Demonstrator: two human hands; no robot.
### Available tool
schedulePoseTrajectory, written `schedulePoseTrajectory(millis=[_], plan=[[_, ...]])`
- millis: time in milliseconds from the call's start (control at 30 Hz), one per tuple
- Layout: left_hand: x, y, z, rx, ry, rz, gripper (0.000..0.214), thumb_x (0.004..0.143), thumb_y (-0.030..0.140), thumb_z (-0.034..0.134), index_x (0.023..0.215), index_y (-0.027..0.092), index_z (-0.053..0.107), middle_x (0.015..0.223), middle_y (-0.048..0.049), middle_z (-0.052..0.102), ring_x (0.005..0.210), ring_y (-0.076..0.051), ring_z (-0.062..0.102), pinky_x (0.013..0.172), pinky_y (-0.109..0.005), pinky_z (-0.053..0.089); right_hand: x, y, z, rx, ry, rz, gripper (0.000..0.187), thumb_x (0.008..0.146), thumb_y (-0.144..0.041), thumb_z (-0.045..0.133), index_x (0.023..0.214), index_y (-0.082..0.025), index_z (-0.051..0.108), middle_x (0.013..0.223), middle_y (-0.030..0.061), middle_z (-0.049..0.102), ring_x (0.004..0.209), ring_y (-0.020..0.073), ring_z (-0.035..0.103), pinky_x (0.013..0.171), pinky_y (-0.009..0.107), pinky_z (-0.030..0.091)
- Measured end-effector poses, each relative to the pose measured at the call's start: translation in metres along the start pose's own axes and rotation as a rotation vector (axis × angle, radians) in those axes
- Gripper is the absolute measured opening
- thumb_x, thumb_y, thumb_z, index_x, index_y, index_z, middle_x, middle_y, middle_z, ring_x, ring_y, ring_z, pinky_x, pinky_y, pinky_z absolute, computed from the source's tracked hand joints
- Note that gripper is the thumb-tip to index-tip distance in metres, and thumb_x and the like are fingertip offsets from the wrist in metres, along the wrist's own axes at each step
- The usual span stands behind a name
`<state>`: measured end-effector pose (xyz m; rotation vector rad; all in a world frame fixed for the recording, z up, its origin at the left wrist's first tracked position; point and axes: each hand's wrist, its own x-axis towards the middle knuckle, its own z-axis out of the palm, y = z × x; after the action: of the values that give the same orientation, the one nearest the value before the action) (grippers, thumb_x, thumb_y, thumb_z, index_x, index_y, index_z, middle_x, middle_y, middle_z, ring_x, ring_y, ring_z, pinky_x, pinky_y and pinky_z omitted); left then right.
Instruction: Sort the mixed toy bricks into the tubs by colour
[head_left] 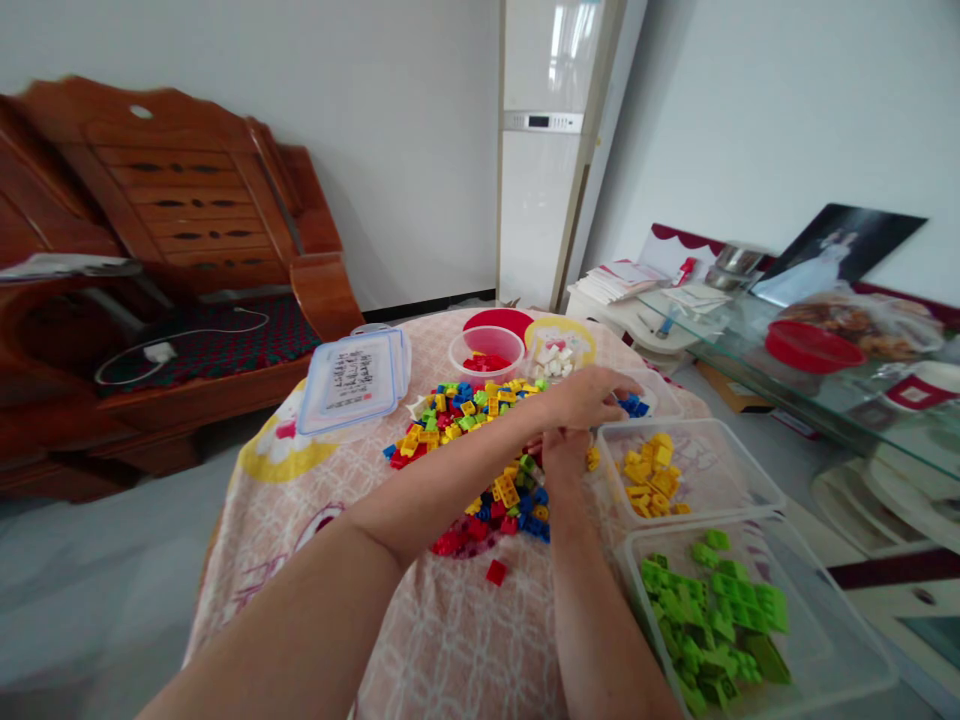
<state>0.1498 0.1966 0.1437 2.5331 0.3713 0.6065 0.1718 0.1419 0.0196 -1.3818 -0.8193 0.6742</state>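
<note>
A heap of mixed coloured bricks (469, 415) lies on a round table with a pink patterned cloth (450, 640). My left hand (589, 395) reaches across it, fingers stretched out over a small clear tub of blue bricks (637, 405). My right hand (562, 452) sits just beneath the left wrist at the edge of the heap, its fingers hidden. Beside it stands a clear box of yellow bricks (651, 478), and nearer me a clear box of green bricks (712, 615). One red brick (496, 572) lies alone on the cloth.
At the table's far side are a tub of red bricks (486, 360), a tub of white bricks (556, 360) and stacked clear lids (352, 380). A wooden bench (165, 260) stands left, a tall white cabinet unit (544, 150) behind, and a cluttered glass table (825, 370) right.
</note>
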Motion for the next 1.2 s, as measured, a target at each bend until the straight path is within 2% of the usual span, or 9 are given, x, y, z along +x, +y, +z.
schedulePoseTrajectory(millis=[100,233,333,500,600,933,1033,1133,1200], plan=[[-0.014,-0.027,-0.04,0.15,0.142,-0.141,0.027,0.08,0.016,0.064,0.102,0.015,0.08,0.095,-0.0054,0.08,0.084,-0.016,0.071,0.081,-0.026,0.053,-0.002,-0.005,-0.002,0.114,0.054,0.026,0.03,0.087,-0.039,0.058,0.099,-0.014,0.071,0.062,-0.001,0.067,0.046,0.0143,0.059,0.044,0.025,0.049],[-0.042,-0.072,-0.088,0.401,0.296,-0.426,0.022,0.075,0.015,0.064,0.089,0.015,0.082,0.083,-0.0045,0.078,0.078,-0.018,0.069,0.078,-0.027,0.051,-0.003,-0.012,-0.005,0.197,0.172,0.032,0.035,0.078,-0.037,0.059,0.099,-0.013,0.072,0.057,-0.0015,0.067,0.042,0.0132,0.058,0.039,0.021,0.043],[-0.056,-0.098,-0.105,0.481,0.236,-0.575,0.019,0.071,0.013,0.064,0.077,0.016,0.081,0.072,-0.0037,0.075,0.074,-0.018,0.067,0.075,-0.026,0.049,-0.002,-0.013,-0.006,0.192,0.177,0.04,0.036,0.077,-0.037,0.058,0.099,-0.013,0.072,0.057,-0.0014,0.067,0.042,0.0132,0.058,0.039,0.021,0.042],[-0.054,-0.117,-0.105,0.463,-0.112,-0.772,0.012,0.059,0.007,0.068,0.056,0.018,0.071,0.054,-0.0021,0.064,0.075,-0.022,0.067,0.074,-0.026,0.048,-0.003,-0.014,-0.006,0.186,0.166,0.043,0.036,0.077,-0.037,0.058,0.1,-0.013,0.073,0.057,-0.0017,0.066,0.042,0.0129,0.057,0.04,0.021,0.042],[-0.047,-0.119,-0.099,0.469,-0.224,-0.836,0.013,0.06,0.009,0.073,0.051,0.017,0.066,0.053,-0.0034,0.061,0.081,-0.026,0.068,0.079,-0.029,0.051,-0.003,-0.014,-0.007,0.19,0.161,0.059,0.035,0.077,-0.036,0.058,0.099,-0.013,0.073,0.056,-0.0023,0.065,0.042,0.0131,0.057,0.04,0.022,0.043],[-0.042,-0.119,-0.081,0.359,-0.173,-0.856,0.03,0.057,0.006,0.078,0.047,0.017,0.051,0.068,-0.008,0.067,0.108,-0.035,0.066,0.102,-0.044,0.049,-0.002,-0.015,-0.008,0.212,0.167,0.076,0.033,0.076,-0.037,0.06,0.096,-0.014,0.072,0.056,-0.0025,0.066,0.041,0.013,0.057,0.038,0.021,0.041],[-0.044,-0.121,-0.086,0.313,-0.153,-0.861,0.028,0.057,0.008,0.077,0.046,0.017,0.052,0.07,-0.0097,0.069,0.106,-0.034,0.068,0.099,-0.041,0.051,-0.002,-0.015,-0.008,0.219,0.164,0.077,0.034,0.075,-0.036,0.06,0.096,-0.013,0.072,0.056,-0.0025,0.066,0.041,0.0129,0.057,0.038,0.021,0.042],[-0.052,-0.124,-0.1,0.226,-0.124,-0.876,0.018,0.058,0.011,0.074,0.052,0.016,0.057,0.063,-0.0067,0.067,0.088,-0.029,0.072,0.085,-0.035,0.057,-0.002,-0.015,-0.008,0.209,0.159,0.077,0.034,0.075,-0.037,0.059,0.096,-0.013,0.073,0.056,-0.0018,0.066,0.042,0.0127,0.058,0.039,0.021,0.042],[-0.057,-0.127,-0.112,0.03,0.067,-0.88,0.01,0.061,0.014,0.07,0.062,0.016,0.061,0.062,-0.0036,0.066,0.076,-0.022,0.071,0.076,-0.032,0.058,-0.002,-0.016,-0.008,0.202,0.159,0.081,0.034,0.075,-0.037,0.059,0.095,-0.013,0.073,0.056,-0.0017,0.066,0.042,0.0123,0.058,0.038,0.02,0.041]])
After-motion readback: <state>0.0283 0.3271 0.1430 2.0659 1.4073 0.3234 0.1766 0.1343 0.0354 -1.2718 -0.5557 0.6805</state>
